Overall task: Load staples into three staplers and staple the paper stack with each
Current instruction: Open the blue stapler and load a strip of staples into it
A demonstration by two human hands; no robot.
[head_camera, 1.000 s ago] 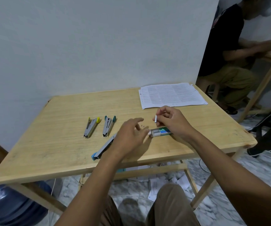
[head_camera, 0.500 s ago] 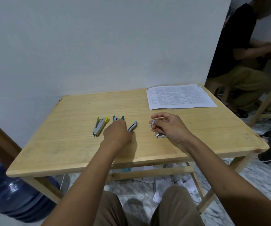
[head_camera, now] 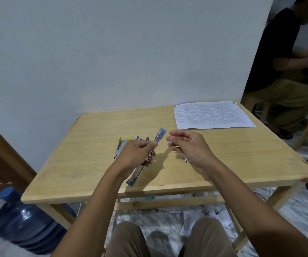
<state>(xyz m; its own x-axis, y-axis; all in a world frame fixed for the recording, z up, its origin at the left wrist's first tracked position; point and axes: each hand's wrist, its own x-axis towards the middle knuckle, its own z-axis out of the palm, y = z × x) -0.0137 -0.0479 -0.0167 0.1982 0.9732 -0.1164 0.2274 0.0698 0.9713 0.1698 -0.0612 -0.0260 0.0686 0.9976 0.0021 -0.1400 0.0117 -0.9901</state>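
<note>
Blue stapler (head_camera: 159, 136), swung open full length and gripped near its hinge by the left hand (head_camera: 134, 154) above the desk (head_camera: 94, 145), seemingly presented for loading to the right hand (head_camera: 190, 147), which pinches a short staple strip (head_camera: 170, 143); paper stack (head_camera: 212, 115) lies at the far right corner.

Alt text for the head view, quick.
The left hand holds the blue-tipped stapler swung open over the table while the right hand pinches a staple strip beside it. A yellow-tipped stapler and a green-tipped stapler lie behind the left hand; the paper stack sits far right.
</note>
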